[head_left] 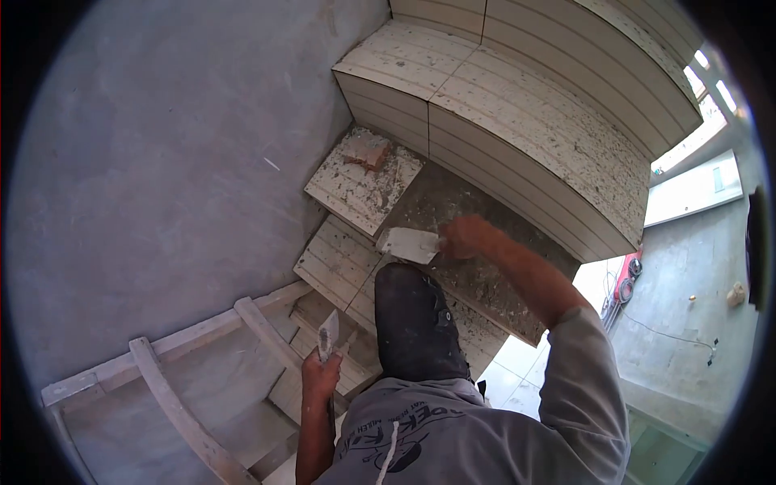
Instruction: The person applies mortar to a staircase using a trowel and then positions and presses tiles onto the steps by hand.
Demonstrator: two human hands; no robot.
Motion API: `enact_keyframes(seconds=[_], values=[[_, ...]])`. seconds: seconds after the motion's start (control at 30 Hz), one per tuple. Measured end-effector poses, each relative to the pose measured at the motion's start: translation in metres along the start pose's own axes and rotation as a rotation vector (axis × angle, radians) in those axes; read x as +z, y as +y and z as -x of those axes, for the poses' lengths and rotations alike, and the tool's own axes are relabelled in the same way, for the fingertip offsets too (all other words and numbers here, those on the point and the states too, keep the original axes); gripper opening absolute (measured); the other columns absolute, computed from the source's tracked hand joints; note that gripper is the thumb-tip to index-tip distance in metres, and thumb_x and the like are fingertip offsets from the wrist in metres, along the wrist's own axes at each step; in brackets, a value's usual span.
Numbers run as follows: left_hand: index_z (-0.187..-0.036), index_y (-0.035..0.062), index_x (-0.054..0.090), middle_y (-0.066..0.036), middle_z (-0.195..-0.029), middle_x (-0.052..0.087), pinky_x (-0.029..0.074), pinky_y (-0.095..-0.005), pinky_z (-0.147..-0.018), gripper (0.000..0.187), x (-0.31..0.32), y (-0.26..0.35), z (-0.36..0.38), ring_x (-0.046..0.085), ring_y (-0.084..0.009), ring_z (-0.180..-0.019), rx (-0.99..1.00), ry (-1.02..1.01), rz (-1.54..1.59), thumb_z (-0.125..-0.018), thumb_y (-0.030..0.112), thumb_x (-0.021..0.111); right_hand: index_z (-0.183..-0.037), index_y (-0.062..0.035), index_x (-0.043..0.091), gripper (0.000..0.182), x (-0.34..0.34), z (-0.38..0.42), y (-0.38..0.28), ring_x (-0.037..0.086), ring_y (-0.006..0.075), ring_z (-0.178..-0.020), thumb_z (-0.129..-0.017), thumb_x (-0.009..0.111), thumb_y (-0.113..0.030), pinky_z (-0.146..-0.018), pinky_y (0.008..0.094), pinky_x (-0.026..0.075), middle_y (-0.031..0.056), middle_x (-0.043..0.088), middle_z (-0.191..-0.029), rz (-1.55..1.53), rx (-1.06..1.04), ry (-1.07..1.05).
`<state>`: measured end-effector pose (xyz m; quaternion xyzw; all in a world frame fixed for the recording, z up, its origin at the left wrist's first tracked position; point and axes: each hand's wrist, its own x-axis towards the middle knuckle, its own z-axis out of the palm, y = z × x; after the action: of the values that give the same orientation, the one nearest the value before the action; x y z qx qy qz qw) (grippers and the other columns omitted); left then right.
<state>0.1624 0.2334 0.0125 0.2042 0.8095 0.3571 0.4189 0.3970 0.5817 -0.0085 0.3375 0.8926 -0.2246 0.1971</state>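
My right hand [465,236] is closed around a wide putty knife [411,245], its broad blade coated white and reaching left over the bare, dusty stair tread [485,279]. Low on the left, my left hand [321,376] grips a small trowel [328,333] with a narrow, smeared blade pointing up. Just beyond the putty knife, a tile [360,192] spotted with mortar lies on the left end of the bare tread. A broken piece of brick [368,150] rests on that tile near the wall. My bent knee [411,311] is between the two hands.
Tiled steps [525,105] speckled with debris rise ahead to the right. A grey plastered wall [178,153] stands at the left. Below it is a wooden frame [174,404]. At the far right, a red machine [626,279] and a cable [667,330] are on a lower floor.
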Motion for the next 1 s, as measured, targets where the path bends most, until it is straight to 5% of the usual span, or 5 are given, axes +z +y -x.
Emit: enact_keyframes(seconds=[0.23, 0.37, 0.6, 0.8, 1.0], values=[[-0.086, 0.0039, 0.059, 0.001, -0.061, 0.052, 0.038, -0.0247, -0.045, 0.016, 0.008, -0.007, -0.004, 0.047, -0.0071, -0.049, 0.108, -0.033, -0.161, -0.086, 0.019, 0.065, -0.109, -0.0061, 0.068, 0.041, 0.009, -0.007, 0.072, 0.067, 0.0368, -0.097, -0.091, 0.055, -0.04, -0.086, 0.0468, 0.053, 0.0187, 0.07, -0.1, 0.009, 0.233, 0.152], [-0.092, -0.0009, 0.065, -0.015, -0.071, 0.064, 0.05, -0.0389, -0.066, 0.03, 0.004, -0.019, -0.007, 0.063, -0.0265, -0.068, 0.078, -0.033, -0.28, -0.081, 0.027, 0.067, -0.109, -0.0047, 0.068, 0.043, 0.005, 0.017, 0.069, 0.067, 0.0367, -0.097, -0.093, 0.053, -0.041, -0.088, 0.0464, 0.052, 0.0199, 0.07, -0.096, -0.079, 0.392, 0.163], [-0.091, -0.0005, 0.065, -0.017, -0.073, 0.065, 0.05, -0.0391, -0.067, 0.031, 0.007, 0.001, -0.005, 0.064, -0.0291, -0.068, 0.099, -0.067, -0.313, -0.082, 0.03, 0.067, -0.111, -0.0053, 0.067, 0.045, 0.023, 0.002, -0.001, 0.067, 0.0346, -0.1, -0.094, 0.051, -0.043, -0.088, 0.0467, 0.052, 0.0197, 0.069, -0.103, -0.042, 0.107, 0.149], [-0.082, 0.0034, 0.061, 0.0, -0.062, 0.054, 0.041, -0.0278, -0.048, 0.016, 0.004, 0.001, -0.008, 0.049, -0.0092, -0.05, 0.305, -0.01, -0.324, -0.086, 0.019, 0.065, -0.11, -0.0039, 0.067, 0.045, 0.003, -0.005, 0.05, 0.066, 0.0343, -0.102, -0.092, 0.053, -0.043, -0.088, 0.0459, 0.053, 0.0205, 0.069, -0.104, -0.017, 0.277, 0.161], [-0.083, 0.004, 0.06, 0.0, -0.061, 0.054, 0.04, -0.027, -0.047, 0.016, 0.006, -0.008, -0.001, 0.049, -0.009, -0.05, 0.162, -0.018, -0.196, -0.086, 0.019, 0.065, -0.106, -0.0033, 0.069, 0.045, 0.005, 0.015, 0.012, 0.066, 0.0352, -0.102, -0.092, 0.054, -0.043, -0.089, 0.0461, 0.052, 0.02, 0.069, -0.106, -0.056, 0.242, 0.194]])
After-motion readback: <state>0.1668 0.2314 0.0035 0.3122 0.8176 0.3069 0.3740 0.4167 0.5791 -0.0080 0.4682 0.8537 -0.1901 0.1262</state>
